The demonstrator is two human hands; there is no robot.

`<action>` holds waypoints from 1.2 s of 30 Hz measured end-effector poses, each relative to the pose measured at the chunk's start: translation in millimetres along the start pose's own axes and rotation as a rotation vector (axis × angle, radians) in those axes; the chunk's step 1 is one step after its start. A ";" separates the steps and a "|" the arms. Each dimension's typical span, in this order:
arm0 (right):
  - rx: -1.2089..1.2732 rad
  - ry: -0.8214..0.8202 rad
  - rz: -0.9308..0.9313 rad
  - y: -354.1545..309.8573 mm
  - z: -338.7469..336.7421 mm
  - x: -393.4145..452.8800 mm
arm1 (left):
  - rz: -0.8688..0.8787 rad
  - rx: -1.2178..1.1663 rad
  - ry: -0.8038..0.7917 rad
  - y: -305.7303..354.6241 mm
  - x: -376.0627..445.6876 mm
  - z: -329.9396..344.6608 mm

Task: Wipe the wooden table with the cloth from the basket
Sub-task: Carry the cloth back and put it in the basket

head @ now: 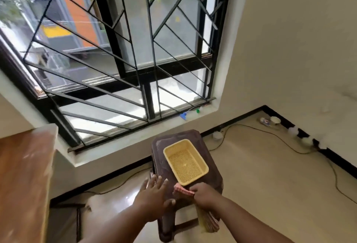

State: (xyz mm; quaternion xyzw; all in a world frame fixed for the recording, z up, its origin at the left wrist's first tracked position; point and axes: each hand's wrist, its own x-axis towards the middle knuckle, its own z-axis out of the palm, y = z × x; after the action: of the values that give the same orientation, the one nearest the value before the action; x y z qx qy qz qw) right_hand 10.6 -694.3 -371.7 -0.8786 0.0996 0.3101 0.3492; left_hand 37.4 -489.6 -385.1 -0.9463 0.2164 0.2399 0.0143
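A yellow plastic basket stands empty on a dark brown stool below the window. My right hand grips a striped pink and yellow cloth; one end sticks out by the basket's near corner and the rest hangs below my fist. My left hand hovers just left of it over the stool, fingers spread and holding nothing. The wooden table fills the left edge of the view, its top brown and glossy.
A barred window with a white sill rises behind the stool. Black cables run across the glossy floor by the right wall, near a small cup and white plugs. A dark frame sits on the floor under the table.
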 end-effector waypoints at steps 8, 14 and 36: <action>-0.051 0.155 0.165 -18.4 -43.6 71.7 | 0.024 0.012 -0.096 -19.8 66.9 -16.7; -0.026 0.511 0.321 -32.4 -73.8 111.2 | 0.085 0.008 -0.165 -35.2 112.5 -40.1; -0.578 0.298 0.102 15.3 -16.7 238.8 | 0.005 -0.130 -0.339 -75.8 154.5 16.4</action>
State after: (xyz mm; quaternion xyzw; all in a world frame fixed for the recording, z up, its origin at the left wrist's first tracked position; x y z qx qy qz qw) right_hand 200.7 -706.9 -517.4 -0.9710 0.1010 0.2107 0.0510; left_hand 183.9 -480.9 -476.6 -0.8906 0.1974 0.4095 -0.0111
